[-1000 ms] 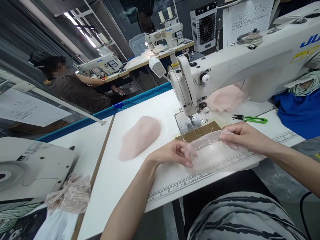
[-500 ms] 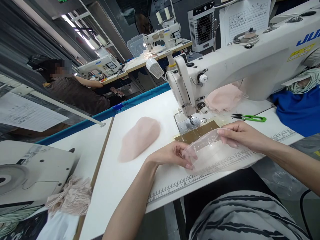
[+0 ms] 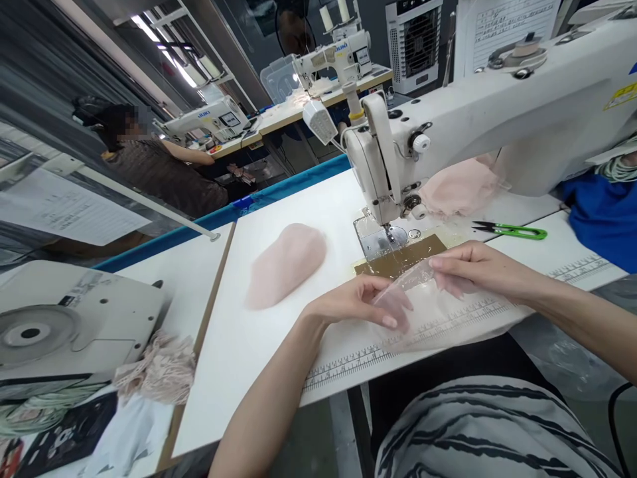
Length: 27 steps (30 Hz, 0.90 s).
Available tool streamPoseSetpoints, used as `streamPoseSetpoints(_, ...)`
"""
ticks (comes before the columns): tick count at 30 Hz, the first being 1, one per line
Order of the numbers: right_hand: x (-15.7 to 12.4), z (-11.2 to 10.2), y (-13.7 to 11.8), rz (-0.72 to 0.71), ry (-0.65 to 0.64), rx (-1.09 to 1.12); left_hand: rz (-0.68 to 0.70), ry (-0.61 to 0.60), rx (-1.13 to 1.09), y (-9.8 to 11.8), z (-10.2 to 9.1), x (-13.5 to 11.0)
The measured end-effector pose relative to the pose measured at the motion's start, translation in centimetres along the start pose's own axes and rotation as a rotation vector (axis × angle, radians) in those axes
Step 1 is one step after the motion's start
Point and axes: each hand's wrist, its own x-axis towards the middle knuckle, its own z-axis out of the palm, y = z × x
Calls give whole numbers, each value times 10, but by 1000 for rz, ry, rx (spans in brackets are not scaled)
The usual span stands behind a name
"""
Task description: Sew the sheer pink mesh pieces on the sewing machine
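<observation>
Sheer pink fabric (image 3: 430, 315) is pinched along its top edge by the right hand (image 3: 468, 269), while the left hand's (image 3: 368, 302) fingers are tucked under it, can't tell if it's gripped there. It's held over the tabletop's (image 3: 213, 395) printed ruler (image 3: 348, 366), just in front of the sewing machine (image 3: 462, 106), green snips (image 3: 520, 231) lying nearby.

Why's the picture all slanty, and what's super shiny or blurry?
Head view: the smooth white tabletop slants, probably from a tilted camera; head view: the long white ceiling light glares and the silver metal needle plate gleams; head view: the sheer pale-pink cloth left of that plate has fuzzy edges, maybe blur.
</observation>
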Motion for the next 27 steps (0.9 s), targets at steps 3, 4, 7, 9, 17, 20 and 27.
streamPoseSetpoints(3, 6, 5, -6, -34, -78, -51, 51, 54, -33, 3, 15, 6)
streamPoseSetpoints(4, 9, 6, -8, -55, -96, -72, 42, 79, -54, 3, 21, 8)
streamPoseSetpoints(7, 14, 6, -11, -94, -101, -140, -8, 187, -124, 1, 33, 14)
streamPoseSetpoints(9, 17, 3, -12, -101, -94, -190, -22, 237, -137, -2, 37, 16)
streamPoseSetpoints(17, 21, -7, -9, -61, -234, -212, -17, 299, -102, -7, 34, 17)
streamPoseSetpoints(20, 22, -8, -7, -78, -238, -195, -30, 285, -77, -7, 34, 17)
streamPoseSetpoints(27, 22, -9, -5, -63, -210, -154, -40, 286, -55, -7, 34, 17)
